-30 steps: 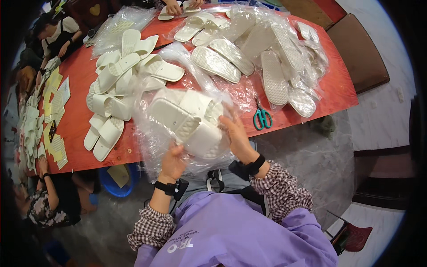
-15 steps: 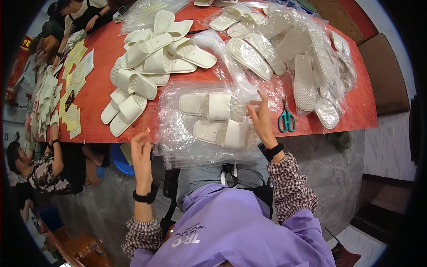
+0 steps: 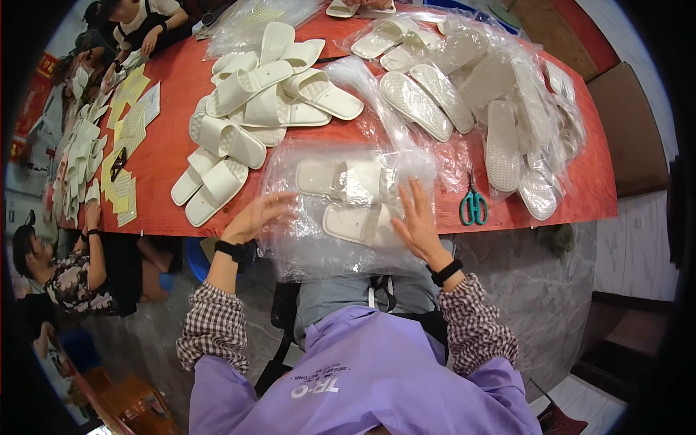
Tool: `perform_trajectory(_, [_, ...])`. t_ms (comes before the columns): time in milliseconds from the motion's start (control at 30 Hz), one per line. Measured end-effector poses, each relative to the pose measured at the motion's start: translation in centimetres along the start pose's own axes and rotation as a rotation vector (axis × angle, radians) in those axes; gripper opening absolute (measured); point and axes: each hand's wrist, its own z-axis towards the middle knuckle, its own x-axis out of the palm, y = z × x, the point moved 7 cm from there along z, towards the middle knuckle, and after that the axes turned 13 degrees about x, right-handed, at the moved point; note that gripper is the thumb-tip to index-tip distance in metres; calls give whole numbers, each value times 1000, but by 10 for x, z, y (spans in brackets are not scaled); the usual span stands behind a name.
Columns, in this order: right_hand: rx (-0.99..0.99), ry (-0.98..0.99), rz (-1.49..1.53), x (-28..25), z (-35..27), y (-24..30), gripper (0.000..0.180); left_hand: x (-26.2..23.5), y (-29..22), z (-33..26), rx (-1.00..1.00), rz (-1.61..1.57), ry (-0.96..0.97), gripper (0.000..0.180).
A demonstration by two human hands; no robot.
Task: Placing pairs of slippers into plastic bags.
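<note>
Two cream slippers, a far slipper (image 3: 317, 178) and a near slipper (image 3: 344, 223), lie side by side within the clear plastic bag (image 3: 286, 250) at the table's front edge. Their toe straps are toward the right. My right hand (image 3: 417, 226), fingers spread, rests over the right end of the near slipper and the plastic. At the bag's left side, my left hand (image 3: 255, 217) reaches over the film, fingers stretched out and slightly blurred. Neither hand grips anything. Whether the left fingertips touch the film, I cannot tell.
Loose cream slippers (image 3: 250, 90) are piled left of the bag. Bagged slippers (image 3: 504, 145) heap up at the right, with green-handled scissors (image 3: 473, 209) in front of them. Yellow papers (image 3: 130, 119) lie far left on the red table (image 3: 163, 138). Other people sit along the left side.
My left hand has moved right, from the table edge to the bag's left side. My right hand has come down and toward me, onto the near slipper.
</note>
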Motion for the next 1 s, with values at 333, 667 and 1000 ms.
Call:
perform_trajectory(333, [-37,87,-110,38,9,-3,68,-25,-19,84,151,809,-134,57])
perform_trajectory(667, [26,104,-1,45,5,-24,91,-59,-35,-45,347,267,-503,26])
perform_trajectory(1000, [-18,97,-156,48,2,-13,95,-211,-100,-162,883,-251,-1008,44])
